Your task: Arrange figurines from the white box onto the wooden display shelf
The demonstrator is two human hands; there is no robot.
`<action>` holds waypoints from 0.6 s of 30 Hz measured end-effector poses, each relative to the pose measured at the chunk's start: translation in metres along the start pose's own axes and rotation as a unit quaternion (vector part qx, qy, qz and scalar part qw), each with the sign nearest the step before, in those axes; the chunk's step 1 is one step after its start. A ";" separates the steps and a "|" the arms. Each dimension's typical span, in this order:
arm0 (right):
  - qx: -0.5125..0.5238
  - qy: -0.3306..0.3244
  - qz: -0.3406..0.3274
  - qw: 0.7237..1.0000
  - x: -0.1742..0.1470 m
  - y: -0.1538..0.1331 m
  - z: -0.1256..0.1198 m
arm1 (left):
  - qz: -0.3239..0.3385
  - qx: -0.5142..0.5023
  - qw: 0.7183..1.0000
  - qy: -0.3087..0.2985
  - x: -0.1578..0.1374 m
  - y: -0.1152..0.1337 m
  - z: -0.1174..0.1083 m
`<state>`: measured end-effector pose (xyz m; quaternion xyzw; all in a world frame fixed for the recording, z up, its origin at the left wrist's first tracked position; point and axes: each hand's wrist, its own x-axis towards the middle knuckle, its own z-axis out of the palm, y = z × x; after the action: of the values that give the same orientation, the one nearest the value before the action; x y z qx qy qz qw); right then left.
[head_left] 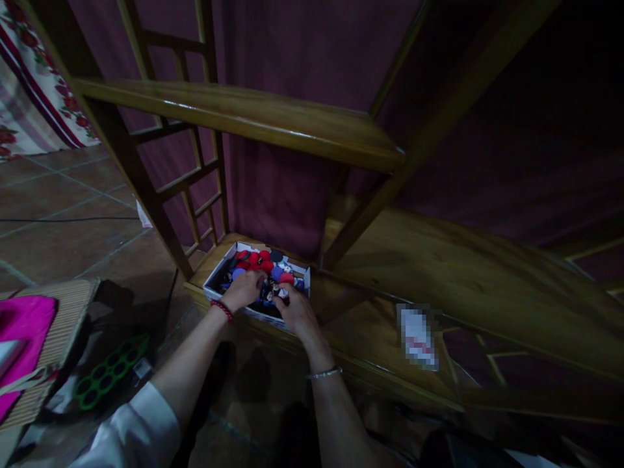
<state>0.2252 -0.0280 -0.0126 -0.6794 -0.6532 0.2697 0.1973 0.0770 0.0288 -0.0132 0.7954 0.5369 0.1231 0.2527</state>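
A shallow white cardboard box sits on the lower wooden shelf, filled with small roundish pieces in red, blue, black and white. My left hand, a red beaded bracelet at its wrist, reaches over the box's near left part with its fingers bent together; what they hold is too small to name. From the near right side my right hand dips in, thumb and forefinger closed around a small dark-and-white piece. Between my hands lie more dark patterned pieces. Red round pieces are gathered toward the back of the box.
A wooden bar crosses above the box, and a lattice side rises at its left. Further right on the shelf lies a blurred white packet. At lower left are a green tray with round holes and a pink cloth.
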 end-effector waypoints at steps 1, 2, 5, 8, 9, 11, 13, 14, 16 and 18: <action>0.001 0.001 0.001 1.000 -0.001 0.000 -0.001 | -0.044 0.056 0.997 0.004 -0.002 -0.004 -0.007; 0.001 0.001 0.002 1.000 -0.002 -0.001 -0.002 | -0.082 0.104 0.991 -0.002 -0.005 -0.009 -0.013; 0.003 0.002 0.006 1.000 -0.004 -0.002 -0.005 | -0.158 0.170 0.972 -0.038 -0.009 -0.022 -0.027; 0.004 0.001 0.005 1.000 -0.005 -0.002 -0.005 | -0.161 0.195 0.966 -0.057 -0.010 -0.030 -0.031; 0.005 0.001 0.005 1.000 -0.005 -0.002 -0.004 | -0.149 0.197 0.967 -0.064 -0.009 -0.032 -0.030; 0.008 0.000 0.003 1.000 -0.004 -0.001 -0.003 | -0.117 0.190 0.972 -0.078 -0.007 -0.032 -0.026; 0.011 0.001 -0.001 1.000 -0.003 0.000 -0.002 | -0.091 0.177 0.976 -0.091 -0.005 -0.031 -0.024; 0.011 0.001 -0.003 1.000 -0.003 0.000 -0.001 | -0.087 0.172 0.977 -0.092 -0.005 -0.031 -0.023; 0.011 0.000 -0.005 1.000 -0.003 0.001 0.000 | -0.092 0.165 0.978 -0.086 -0.005 -0.029 -0.022; 0.013 -0.002 -0.005 1.000 -0.003 0.001 -0.001 | -0.099 0.152 0.980 -0.077 -0.005 -0.028 -0.021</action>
<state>0.2260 -0.0311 -0.0122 -0.6728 -0.6536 0.2783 0.2068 0.0435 0.0385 -0.0101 0.7747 0.6041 -0.0475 0.1807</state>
